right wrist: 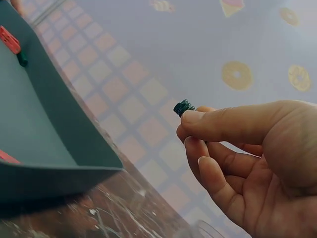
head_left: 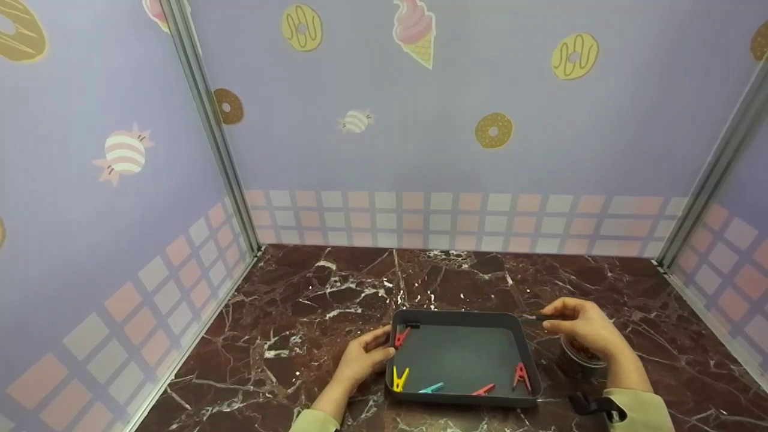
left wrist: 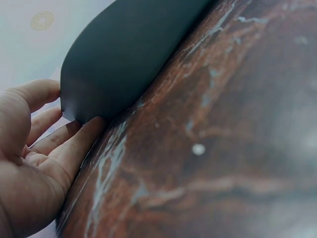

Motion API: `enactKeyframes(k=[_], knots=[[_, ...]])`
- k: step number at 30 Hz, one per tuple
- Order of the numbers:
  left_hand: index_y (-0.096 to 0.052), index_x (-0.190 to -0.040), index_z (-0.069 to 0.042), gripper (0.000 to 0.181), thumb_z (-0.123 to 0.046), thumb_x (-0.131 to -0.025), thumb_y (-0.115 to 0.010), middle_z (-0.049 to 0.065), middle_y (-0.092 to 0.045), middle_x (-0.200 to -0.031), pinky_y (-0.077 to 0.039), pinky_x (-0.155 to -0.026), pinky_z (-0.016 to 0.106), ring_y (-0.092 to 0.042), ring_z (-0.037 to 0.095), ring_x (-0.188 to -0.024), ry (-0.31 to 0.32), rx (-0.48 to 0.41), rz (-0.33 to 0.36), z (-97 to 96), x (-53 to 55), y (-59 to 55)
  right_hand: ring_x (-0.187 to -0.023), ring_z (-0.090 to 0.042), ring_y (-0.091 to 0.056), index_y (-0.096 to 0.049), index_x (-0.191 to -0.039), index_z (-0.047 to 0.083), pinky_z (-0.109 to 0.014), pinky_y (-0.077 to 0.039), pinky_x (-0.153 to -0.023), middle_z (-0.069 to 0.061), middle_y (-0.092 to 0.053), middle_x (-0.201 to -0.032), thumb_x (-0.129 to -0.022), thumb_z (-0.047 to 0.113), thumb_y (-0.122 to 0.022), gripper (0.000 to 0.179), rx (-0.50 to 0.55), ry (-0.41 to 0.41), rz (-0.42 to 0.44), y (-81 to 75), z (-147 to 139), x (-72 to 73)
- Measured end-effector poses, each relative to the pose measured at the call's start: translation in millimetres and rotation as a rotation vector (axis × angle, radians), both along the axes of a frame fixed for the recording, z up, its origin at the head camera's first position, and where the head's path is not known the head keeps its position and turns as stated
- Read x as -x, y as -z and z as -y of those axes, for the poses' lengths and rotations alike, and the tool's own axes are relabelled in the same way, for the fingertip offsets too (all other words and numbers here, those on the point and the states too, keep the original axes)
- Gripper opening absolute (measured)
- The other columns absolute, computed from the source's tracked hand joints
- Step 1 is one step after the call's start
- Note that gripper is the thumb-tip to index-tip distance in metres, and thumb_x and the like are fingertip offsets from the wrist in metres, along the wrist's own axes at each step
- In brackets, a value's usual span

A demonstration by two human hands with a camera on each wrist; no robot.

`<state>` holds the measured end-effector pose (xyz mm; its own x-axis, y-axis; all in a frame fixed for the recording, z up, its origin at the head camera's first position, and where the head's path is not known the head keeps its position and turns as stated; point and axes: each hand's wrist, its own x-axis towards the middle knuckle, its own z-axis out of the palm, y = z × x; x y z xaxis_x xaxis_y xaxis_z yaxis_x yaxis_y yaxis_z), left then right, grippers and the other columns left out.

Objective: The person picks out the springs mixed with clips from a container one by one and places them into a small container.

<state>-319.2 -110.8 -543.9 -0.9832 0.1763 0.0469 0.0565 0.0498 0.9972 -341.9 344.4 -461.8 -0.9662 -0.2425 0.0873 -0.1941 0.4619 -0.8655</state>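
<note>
A dark grey tray [head_left: 462,360] lies on the table, with several small clothespins inside: a yellow clothespin [head_left: 399,379], a blue clothespin [head_left: 432,388] and red ones, such as the red clothespin [head_left: 521,376]. My left hand [head_left: 362,359] grips the tray's left wall; in the left wrist view the left hand's fingers [left wrist: 91,130] press on it. Right of the tray, my right hand [head_left: 585,329] is raised, and its thumb and finger pinch a small dark green coil, like a spring [right wrist: 183,107]. Most of the coil is hidden by the fingertips.
Below the right hand stands a clear round jar [head_left: 582,360] with brownish contents, partly covered by that hand. A small black piece [head_left: 412,326] lies in the tray's far left corner. Patterned walls [head_left: 450,162] enclose the marbled table [head_left: 324,288] at the back and sides.
</note>
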Motion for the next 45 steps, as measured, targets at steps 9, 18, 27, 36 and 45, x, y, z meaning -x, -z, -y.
enactKeyframes(k=[9, 18, 27, 36, 45], knots=[[-0.05, -0.147, 0.007, 0.059, -0.008, -0.094, -0.07, 0.034, -0.052, -0.148, -0.061, -0.094, 0.038, -0.062, 0.042, -0.129, 0.016, 0.007, -0.02, 0.4, -1.2, -0.7, -0.074, -0.016, -0.067, -0.065, -0.121, -0.007, -0.035, -0.059, -0.068, -0.002, -0.074, -0.093, -0.093, 0.017, -0.075, 0.038, -0.027, 0.052, 0.056, 0.7, -27.7, -5.6], [-0.05, -0.147, 0.009, 0.059, -0.006, -0.093, -0.069, 0.035, -0.053, -0.146, -0.062, -0.093, 0.037, -0.062, 0.044, -0.128, 0.013, -0.004, -0.032, -0.7, -0.3, 0.5, -0.083, -0.015, -0.071, -0.066, -0.121, -0.008, -0.033, -0.06, -0.075, -0.001, -0.075, -0.098, -0.092, 0.019, -0.077, 0.041, -0.11, 0.102, 0.063, 2.8, -48.4, -12.3], [-0.05, -0.146, 0.01, 0.059, -0.006, -0.092, -0.07, 0.035, -0.053, -0.145, -0.061, -0.094, 0.038, -0.062, 0.045, -0.129, 0.014, -0.02, -0.034, -1.0, -1.3, -0.4, -0.084, -0.012, -0.064, -0.068, -0.119, -0.005, -0.03, -0.054, -0.07, 0.0, -0.074, -0.101, -0.092, 0.017, -0.076, 0.035, -0.147, 0.16, 0.129, 1.0, -54.8, -15.1], [-0.049, -0.147, 0.01, 0.059, -0.007, -0.094, -0.069, 0.036, -0.052, -0.147, -0.061, -0.093, 0.037, -0.061, 0.045, -0.129, 0.021, -0.007, -0.03, -0.3, -2.2, -2.0, -0.088, -0.014, -0.07, -0.067, -0.118, -0.008, -0.029, -0.058, -0.077, 0.001, -0.074, -0.099, -0.091, 0.013, -0.076, 0.036, -0.126, 0.146, 0.131, 3.1, -54.4, -14.7], [-0.049, -0.147, 0.009, 0.061, -0.009, -0.093, -0.071, 0.035, -0.051, -0.147, -0.062, -0.092, 0.038, -0.063, 0.042, -0.128, 0.018, 0.001, -0.019, -0.4, -3.1, -2.4, -0.086, -0.012, -0.07, -0.067, -0.118, -0.008, -0.028, -0.058, -0.076, 0.0, -0.075, -0.099, -0.092, 0.012, -0.076, 0.035, -0.129, 0.133, 0.131, 2.6, -55.6, -13.7]])
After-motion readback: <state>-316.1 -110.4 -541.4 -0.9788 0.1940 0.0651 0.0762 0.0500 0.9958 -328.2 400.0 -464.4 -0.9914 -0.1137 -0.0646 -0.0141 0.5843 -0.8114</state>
